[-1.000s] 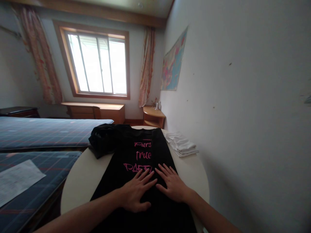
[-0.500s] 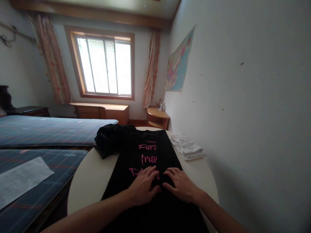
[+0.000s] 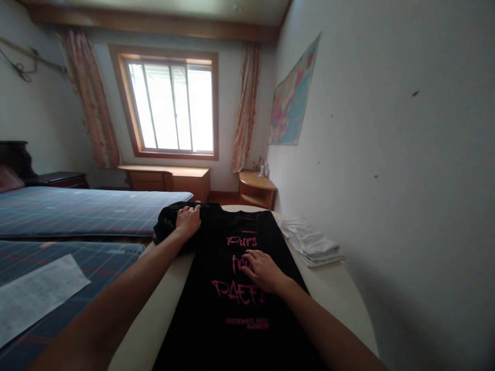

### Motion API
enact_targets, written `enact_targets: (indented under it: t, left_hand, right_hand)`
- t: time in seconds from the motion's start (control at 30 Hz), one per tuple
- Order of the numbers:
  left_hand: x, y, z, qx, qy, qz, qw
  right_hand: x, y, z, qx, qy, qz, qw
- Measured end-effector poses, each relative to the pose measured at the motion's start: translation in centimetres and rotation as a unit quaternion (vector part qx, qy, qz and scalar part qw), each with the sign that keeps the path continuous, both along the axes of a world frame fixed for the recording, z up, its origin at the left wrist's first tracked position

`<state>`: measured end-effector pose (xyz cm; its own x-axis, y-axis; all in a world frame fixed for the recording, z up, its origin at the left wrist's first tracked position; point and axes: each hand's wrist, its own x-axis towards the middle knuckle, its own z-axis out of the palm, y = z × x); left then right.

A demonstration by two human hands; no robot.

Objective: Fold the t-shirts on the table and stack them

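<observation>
A black T-shirt point(image 3: 209, 299) with pink lettering lies stretched out on a round cream table point(image 3: 344, 288), its right side folded inward so the print is cut off. My left hand point(image 3: 188, 221) rests at the shirt's far left side, against a dark bundle of black cloth point(image 3: 164, 221); its fingers look slightly bent and apart, holding nothing I can see. On the middle of the print lies my right hand point(image 3: 263, 270), palm down with the fingers spread, covering part of the lettering.
Folded white cloths point(image 3: 313, 245) are stacked at the table's right edge, near the wall point(image 3: 406, 232). To the left are beds with blue plaid mattresses point(image 3: 96, 211), one carrying a printed paper sheet point(image 3: 42, 293). A desk point(image 3: 189, 183) and a corner shelf point(image 3: 257, 180) stand by the window.
My left hand has moved from the print up and left to the black bundle. My right hand has slid slightly up and left, uncovering the lower lettering.
</observation>
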<state>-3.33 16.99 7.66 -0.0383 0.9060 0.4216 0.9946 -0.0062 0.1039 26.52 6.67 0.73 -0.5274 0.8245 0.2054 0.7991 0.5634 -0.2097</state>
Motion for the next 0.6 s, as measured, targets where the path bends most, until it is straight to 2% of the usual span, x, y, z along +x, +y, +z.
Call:
enact_targets:
  t: [0.13,0.37,0.5,0.6]
  left_hand:
    - [-0.6,2.1,0.7,-0.013,-0.062,0.043,0.997]
    - [-3.4,4.8,3.4,-0.001,-0.162,0.108,0.981]
    - [-4.1,4.9,4.2,-0.025,-0.182,0.105,0.977]
    - [-3.5,4.6,4.4,-0.039,-0.185,0.103,0.977]
  right_hand:
    - [-2.8,3.1,-0.5,-0.008,0.017,0.025,0.999]
    - [-10.2,8.4,-0.2,-0.052,0.105,0.052,0.992]
    - [-13.7,9.5,-0.8,-0.077,0.133,0.053,0.987]
    - [-14.8,9.9,-1.4,-0.122,0.162,0.055,0.978]
